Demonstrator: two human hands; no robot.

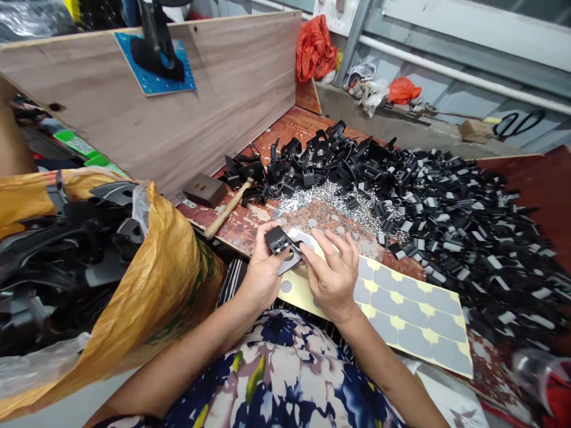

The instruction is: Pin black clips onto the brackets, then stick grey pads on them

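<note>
Near the table's front edge, my left hand (264, 261) is closed around a small black plastic part (276, 239) with metal bits in it. A grey piece with a round hole (292, 261) shows at the part's lower right side. My right hand (331, 267) has its thumb and index finger at the part's right end, pinched against it, with the other fingers loosely curled. Beneath both hands lies a yellow sheet (464, 351) bearing rows of grey stickers (408, 312).
A hammer (229, 208) and a dark block (205, 190) lie left of the hands. Black parts (446, 208) are heaped behind and right, beside small metal pins (330, 196). An orange sack (169, 267) of black pieces stands left. A wooden board (232, 77) rises behind.
</note>
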